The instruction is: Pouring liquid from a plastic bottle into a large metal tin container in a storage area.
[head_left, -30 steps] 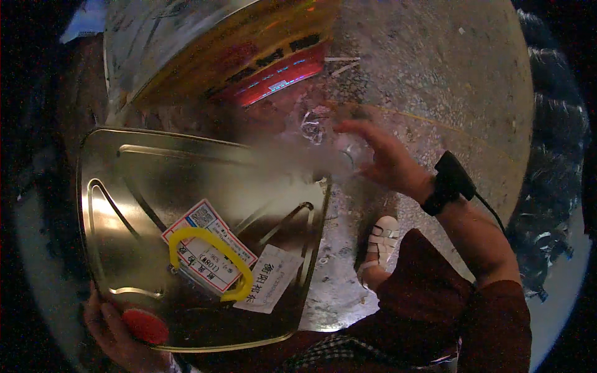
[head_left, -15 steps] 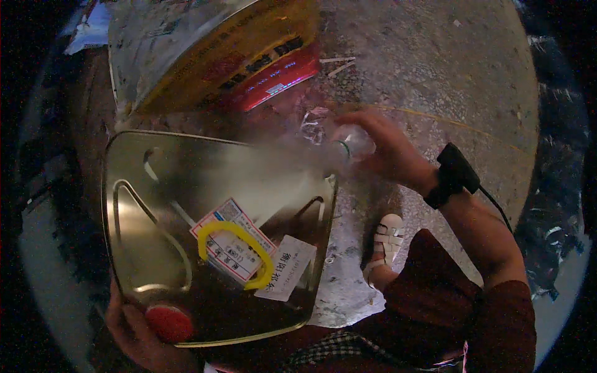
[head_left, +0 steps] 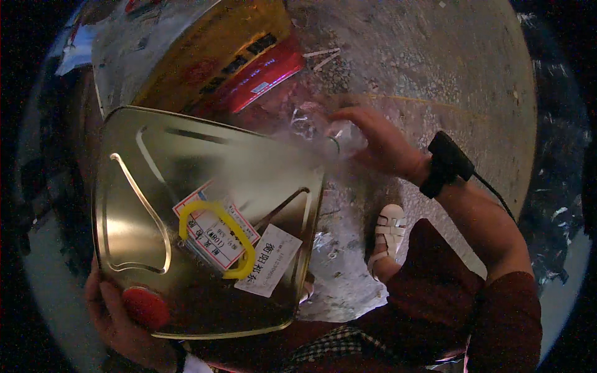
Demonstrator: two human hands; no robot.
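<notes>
A large gold-coloured square metal can (head_left: 205, 161) is tilted in front of me. It carries a red round cap (head_left: 146, 308), a yellow loop handle (head_left: 239, 224) and two paper labels. My left hand (head_left: 115, 320) grips the can's lower left edge beside the cap. Past the can's right side, my right hand (head_left: 376, 140) is closed on a clear plastic piece with a green ring (head_left: 345, 140). The piece looks like part of a bottle, but a hazy smear hides its far end.
A yellow and red printed carton (head_left: 224, 56) stands behind the can. Two pale sticks (head_left: 323, 59) lie on the speckled floor (head_left: 423, 56). Crumpled plastic sheeting (head_left: 348, 273) is by my sandalled foot (head_left: 388, 230). A black wrist device (head_left: 448, 161) trails a cable.
The can has shifted a little left and up in view, with my left hand still on it. My right hand and the clear piece have shifted slightly left.
</notes>
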